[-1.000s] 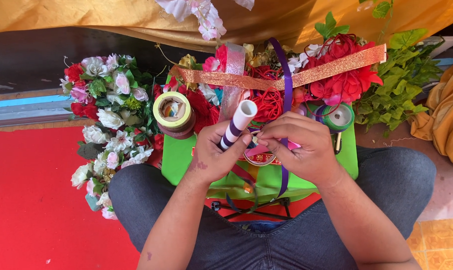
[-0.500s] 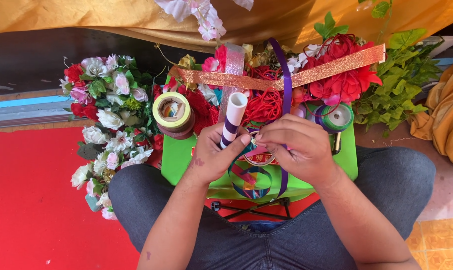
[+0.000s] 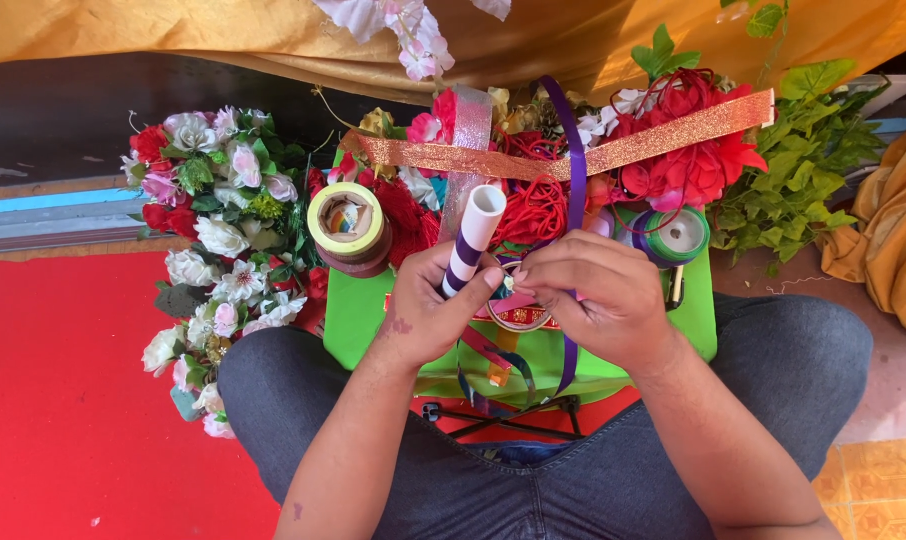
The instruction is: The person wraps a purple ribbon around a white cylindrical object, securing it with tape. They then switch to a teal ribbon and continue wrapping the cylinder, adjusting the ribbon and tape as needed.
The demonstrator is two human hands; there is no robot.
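L hand [image 3: 428, 310] grips a white tube [image 3: 470, 240] w/ purple ribbon [image 3: 575, 200] wound round its lower part, tube tilted up over the green box [image 3: 358, 320] on the lap. R hand [image 3: 598, 300] is closed, fingers pinching the ribbon just beside the tube. Tape rolls [image 3: 346, 225] sit on the box's left corner, fake flowers [image 3: 213, 230] near on the red floor [image 3: 63, 400].

We see one label only, a round red-and-gold sticker [image 3: 521, 318] on the green box [image 3: 358, 318], between our two hands and partly hidden by them, no packages, signs or screens.
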